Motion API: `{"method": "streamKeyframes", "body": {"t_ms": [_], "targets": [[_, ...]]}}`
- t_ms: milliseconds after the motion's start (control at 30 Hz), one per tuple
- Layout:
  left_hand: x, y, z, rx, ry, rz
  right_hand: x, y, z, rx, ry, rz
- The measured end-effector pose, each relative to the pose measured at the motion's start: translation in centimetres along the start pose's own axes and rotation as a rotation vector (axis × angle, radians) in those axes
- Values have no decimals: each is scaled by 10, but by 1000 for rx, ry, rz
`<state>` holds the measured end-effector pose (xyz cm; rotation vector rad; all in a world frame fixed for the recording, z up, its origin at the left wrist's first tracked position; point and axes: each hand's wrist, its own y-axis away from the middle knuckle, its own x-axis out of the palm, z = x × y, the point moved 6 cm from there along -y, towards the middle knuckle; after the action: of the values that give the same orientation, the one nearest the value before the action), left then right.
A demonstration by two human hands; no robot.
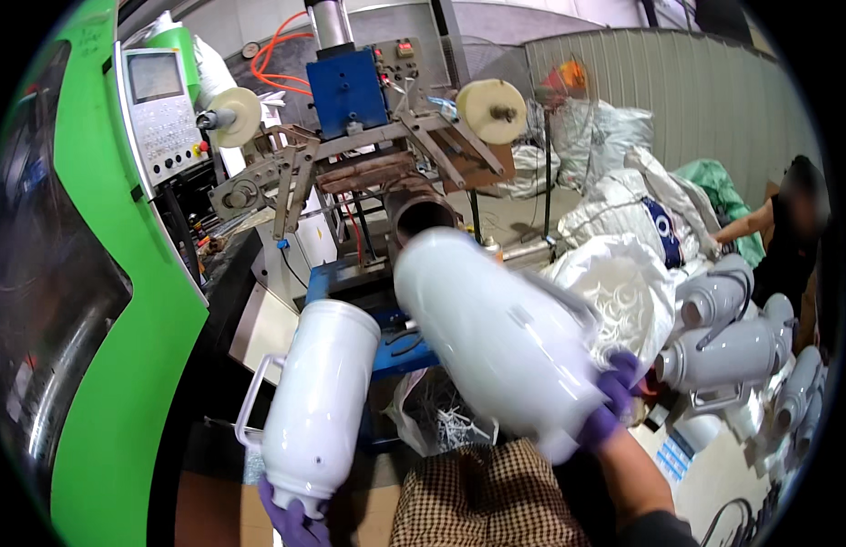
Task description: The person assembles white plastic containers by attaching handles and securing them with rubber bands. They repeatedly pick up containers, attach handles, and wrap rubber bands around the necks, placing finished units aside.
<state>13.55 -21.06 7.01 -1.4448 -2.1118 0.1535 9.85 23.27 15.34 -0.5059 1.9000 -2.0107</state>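
My left hand (293,520), in a purple glove, is closed round the narrow end of a white thermos jug (321,392). The jug is held wide end up, and its loop handle points left. My right hand (612,401), gloved in purple too, grips a second white thermos jug (496,328) near its narrow end. That jug is tilted, its wide end up and to the left, blurred by motion. Behind it stands a press machine with a blue block (348,93) and a round metal cylinder (421,214), close to the tilted jug's wide end.
A green machine (122,392) with a control panel (156,109) stands at the left. On the right lie more white jugs (723,354) and an open sack (614,292) of white rings. A person (792,219) is at the far right. Below the press, a bag holds white scraps (455,427).
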Motion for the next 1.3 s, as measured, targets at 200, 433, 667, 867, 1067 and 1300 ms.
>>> {"method": "streamKeyframes", "body": {"t_ms": [200,433,667,867,1067,1300], "targets": [[138,-108,7,413,-599,226,-56,-17,-57,556,-700,460],[376,-163,80,1205,-1347,571,44,44,-32,818,-1313,824],[403,-212,97,1108,-1616,1109,64,55,-7,849,-1429,698],[317,-20,80,-399,-136,1683,9,81,-95,860,-529,358],[244,-49,136,-562,-212,805,-15,164,-190,542,517,910],[219,-72,113,-181,-264,960,-104,134,-156,301,505,548]]}}
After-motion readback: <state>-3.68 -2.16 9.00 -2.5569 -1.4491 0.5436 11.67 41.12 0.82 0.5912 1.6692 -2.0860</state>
